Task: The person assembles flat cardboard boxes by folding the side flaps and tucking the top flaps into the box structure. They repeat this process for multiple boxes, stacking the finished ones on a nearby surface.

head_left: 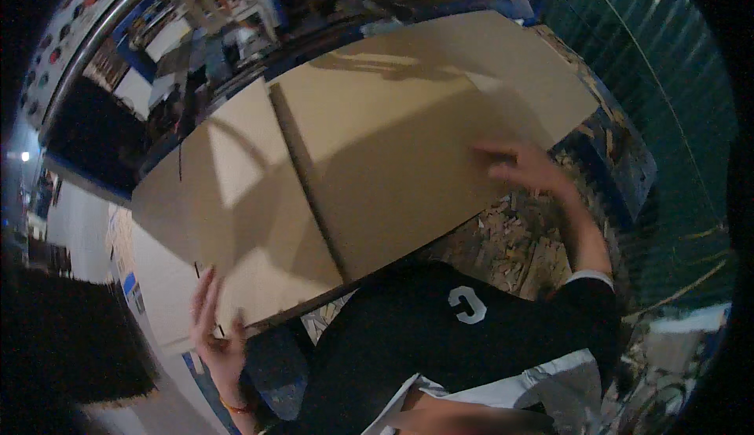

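Wide flat brown cardboard sheets lie in front of me, a left one (259,254) and a larger right one (393,144), with a dark narrow gap between them. At the near edge of the left sheet is my left hand (218,333), its fingers spread and nothing in it. Short dark slits mark the cardboard near those fingers. My right hand (522,169) is over the near right part of the larger sheet, fingers stretched out and smeared by motion. Whether either hand touches the cardboard, I cannot tell. Shadows fall across both sheets.
Behind the sheets stands a blue machine (338,34) with metal parts. A control panel (59,50) with buttons and a red light is at the far left, beside a curved metal rail (86,50). Cardboard scraps (510,239) litter the floor. A green corrugated wall (652,66) rises on the right.
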### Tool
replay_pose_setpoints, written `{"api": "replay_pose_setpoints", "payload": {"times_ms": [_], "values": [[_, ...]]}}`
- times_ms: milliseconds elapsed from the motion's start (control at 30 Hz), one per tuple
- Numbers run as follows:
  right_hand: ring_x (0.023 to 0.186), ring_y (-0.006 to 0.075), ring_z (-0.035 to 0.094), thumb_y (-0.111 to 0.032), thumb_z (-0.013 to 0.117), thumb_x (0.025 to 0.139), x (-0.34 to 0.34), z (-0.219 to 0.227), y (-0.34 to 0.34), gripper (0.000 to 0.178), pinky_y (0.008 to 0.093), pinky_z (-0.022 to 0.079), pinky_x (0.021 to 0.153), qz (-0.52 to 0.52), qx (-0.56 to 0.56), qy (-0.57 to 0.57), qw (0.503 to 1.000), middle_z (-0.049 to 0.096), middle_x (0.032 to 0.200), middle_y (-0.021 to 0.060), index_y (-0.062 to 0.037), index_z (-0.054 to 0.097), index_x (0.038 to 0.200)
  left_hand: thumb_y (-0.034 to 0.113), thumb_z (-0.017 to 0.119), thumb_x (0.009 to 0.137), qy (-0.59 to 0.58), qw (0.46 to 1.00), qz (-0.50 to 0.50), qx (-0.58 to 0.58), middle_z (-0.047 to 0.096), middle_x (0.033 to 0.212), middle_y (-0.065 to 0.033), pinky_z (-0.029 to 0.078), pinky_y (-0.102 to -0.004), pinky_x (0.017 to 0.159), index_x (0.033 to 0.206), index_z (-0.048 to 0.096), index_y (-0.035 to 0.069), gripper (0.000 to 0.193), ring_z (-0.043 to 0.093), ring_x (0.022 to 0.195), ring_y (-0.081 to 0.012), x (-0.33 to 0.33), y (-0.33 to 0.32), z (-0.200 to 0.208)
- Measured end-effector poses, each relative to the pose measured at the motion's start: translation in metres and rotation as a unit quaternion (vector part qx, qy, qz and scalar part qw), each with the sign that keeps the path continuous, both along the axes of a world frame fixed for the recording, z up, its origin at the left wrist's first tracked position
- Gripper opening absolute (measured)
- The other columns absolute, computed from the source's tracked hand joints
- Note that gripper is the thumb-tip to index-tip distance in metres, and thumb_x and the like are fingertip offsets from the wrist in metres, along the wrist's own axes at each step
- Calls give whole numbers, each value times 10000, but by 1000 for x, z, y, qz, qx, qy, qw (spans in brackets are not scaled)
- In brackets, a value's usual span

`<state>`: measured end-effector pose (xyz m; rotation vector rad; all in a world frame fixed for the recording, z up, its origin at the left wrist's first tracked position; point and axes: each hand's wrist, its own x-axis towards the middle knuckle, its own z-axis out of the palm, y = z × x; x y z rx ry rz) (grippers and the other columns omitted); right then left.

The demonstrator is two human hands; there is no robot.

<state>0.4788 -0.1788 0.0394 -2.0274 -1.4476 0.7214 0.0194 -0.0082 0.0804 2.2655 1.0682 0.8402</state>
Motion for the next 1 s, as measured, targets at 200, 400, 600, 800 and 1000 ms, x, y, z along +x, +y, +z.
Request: {"api": "replay_pose_setpoints", "payload": {"times_ms": [200,400,600,800,1000], "values": [[939,164,580,-314,552,877,73,-10,52,405,304,471,803,-189,124,-12,974,587,1103,82,-11,571,1144,-9,586,722,0,998,-51,-33,611,1028,-155,396,-359,919,1086,587,-23,364,562,994,-271,0,-15,8],[757,210,641,-366,491,906,0,-12,137,466,291,529,594,44,11,280,959,587,1061,173,-24,451,1220,231,534,896,47,963,263,-27,535,1214,-173,420,-359,907,1242,462,-26,437,529,1087,-240,-57,116,-59],[606,248,640,-401,460,915,-105,2,201,513,322,538,479,149,-118,400,896,590,892,168,49,377,1147,297,533,826,43,970,181,-156,631,969,-150,484,-373,728,1079,578,-8,399,603,816,-256,-28,200,-96],[513,146,582,-359,463,919,-131,-23,239,321,252,477,425,171,-110,373,905,522,627,36,-48,484,843,338,521,811,120,947,257,-150,640,954,-197,459,-399,810,968,640,5,387,599,933,-348,-1,196,-78],[465,145,563,-304,465,924,-128,-27,246,277,253,448,386,182,-97,303,930,530,610,45,-51,467,811,361,515,833,124,931,318,-131,643,930,-206,453,-404,824,986,644,9,405,616,902,-347,17,203,-78]]}}
